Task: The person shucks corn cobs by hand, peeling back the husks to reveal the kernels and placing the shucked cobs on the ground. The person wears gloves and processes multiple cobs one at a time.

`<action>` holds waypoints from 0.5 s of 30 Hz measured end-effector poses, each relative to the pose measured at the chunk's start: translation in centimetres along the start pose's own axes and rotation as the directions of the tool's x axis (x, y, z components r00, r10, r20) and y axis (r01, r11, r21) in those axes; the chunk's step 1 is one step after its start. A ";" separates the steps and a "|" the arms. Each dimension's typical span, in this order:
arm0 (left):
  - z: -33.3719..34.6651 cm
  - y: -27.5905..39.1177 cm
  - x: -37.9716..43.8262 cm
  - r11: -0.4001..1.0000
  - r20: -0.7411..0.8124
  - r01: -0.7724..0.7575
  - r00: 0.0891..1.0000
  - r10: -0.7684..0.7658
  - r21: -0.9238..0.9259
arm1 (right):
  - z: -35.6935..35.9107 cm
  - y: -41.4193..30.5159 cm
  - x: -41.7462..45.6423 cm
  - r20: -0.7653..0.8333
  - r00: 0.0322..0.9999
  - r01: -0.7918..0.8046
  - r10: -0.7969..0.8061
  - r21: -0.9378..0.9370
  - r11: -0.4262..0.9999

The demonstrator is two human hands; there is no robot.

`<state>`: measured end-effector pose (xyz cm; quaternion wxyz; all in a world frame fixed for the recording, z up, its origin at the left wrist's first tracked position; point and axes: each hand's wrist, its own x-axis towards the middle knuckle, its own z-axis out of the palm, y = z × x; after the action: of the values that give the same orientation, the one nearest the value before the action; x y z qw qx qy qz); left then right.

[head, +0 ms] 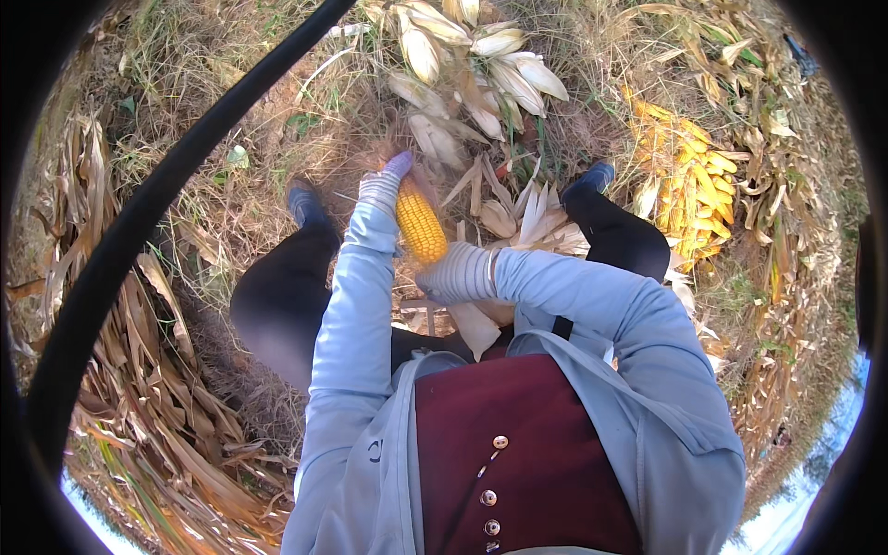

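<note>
A yellow ear of corn (421, 223), its kernels bare, lies slantwise between my two gloved hands. My left hand (390, 175) is closed around its far end, where a tuft of brown silk shows. At the near end, my right hand (458, 272) grips the base of the ear in a striped grey glove. Pale husk leaves (479, 329) hang just below the right hand; whether they still join the ear is hidden. Discarded husks (544, 218) lie on the ground between my legs, right of the ear.
Ears still in their husks (496, 73) are heaped ahead of me. Bare yellow ears (697, 187) form a pile beyond my right leg. Dry corn stalks (152, 347) lie along the left side. A black curved bar (187, 156) crosses the upper left of the view.
</note>
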<state>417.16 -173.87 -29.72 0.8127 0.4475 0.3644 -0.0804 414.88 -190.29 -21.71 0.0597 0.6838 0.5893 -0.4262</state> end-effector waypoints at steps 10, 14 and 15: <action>-0.3 -0.7 0.3 0.954 -0.224 -0.234 0.956 0.190 -0.190 | 4.0 8.1 -0.1 -0.402 0.870 0.250 0.285 0.859 0.448; 2.4 -1.6 0.3 0.967 -0.216 -0.218 0.959 0.186 -0.132 | 2.0 5.6 1.1 -0.350 0.866 0.262 0.356 0.926 0.274; 3.0 -1.3 -0.3 0.961 -0.228 -0.269 0.941 0.250 -0.056 | 2.1 5.4 1.3 -0.347 0.866 0.253 0.361 0.925 0.284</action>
<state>417.93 -177.05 -29.35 0.7897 0.4622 0.3925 0.0932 418.33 -192.09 -26.15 -0.4993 0.6850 0.1837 -0.4977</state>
